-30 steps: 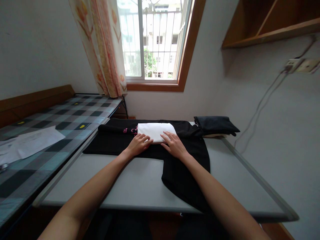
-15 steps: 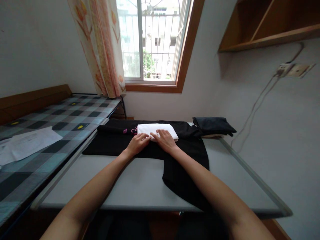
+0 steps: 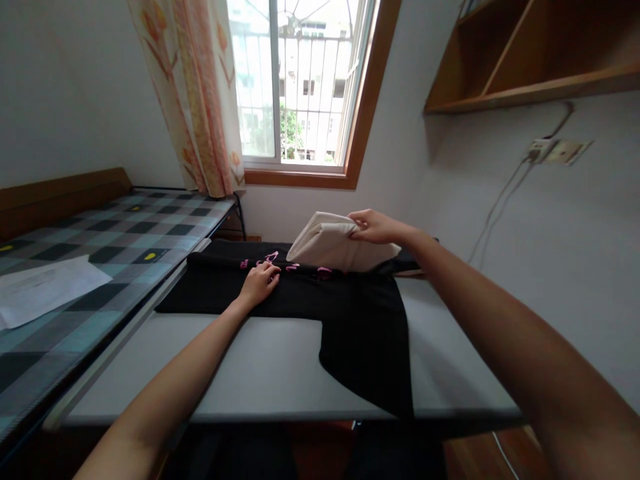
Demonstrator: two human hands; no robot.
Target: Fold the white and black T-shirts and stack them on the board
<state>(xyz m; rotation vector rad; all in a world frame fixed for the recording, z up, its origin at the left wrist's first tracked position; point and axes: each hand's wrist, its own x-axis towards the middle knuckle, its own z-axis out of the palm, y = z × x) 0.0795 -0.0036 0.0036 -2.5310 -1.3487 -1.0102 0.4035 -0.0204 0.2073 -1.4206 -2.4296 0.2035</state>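
Observation:
A black garment (image 3: 365,320) with pink lettering lies spread on the light grey table (image 3: 270,373), one part reaching the front edge. My right hand (image 3: 377,227) pinches the upper edge of a folded white cloth (image 3: 340,247), which is lifted and tilted above the garment's far right part. My left hand (image 3: 260,283) rests on the garment beside the pink print, fingers bent and close together; whether they grip any fabric cannot be made out.
A bed with a checked cover (image 3: 165,230) stands along the left, with white papers (image 3: 50,287) on it. A curtained window (image 3: 300,87) is behind the table. Wooden shelves (image 3: 500,80) and a socket with cables (image 3: 543,150) are on the right wall.
The white cloth has come up off the garment and moved right in my right hand, uncovering more pink print. My left hand has slid left. The dark folded item at the right is now mostly hidden.

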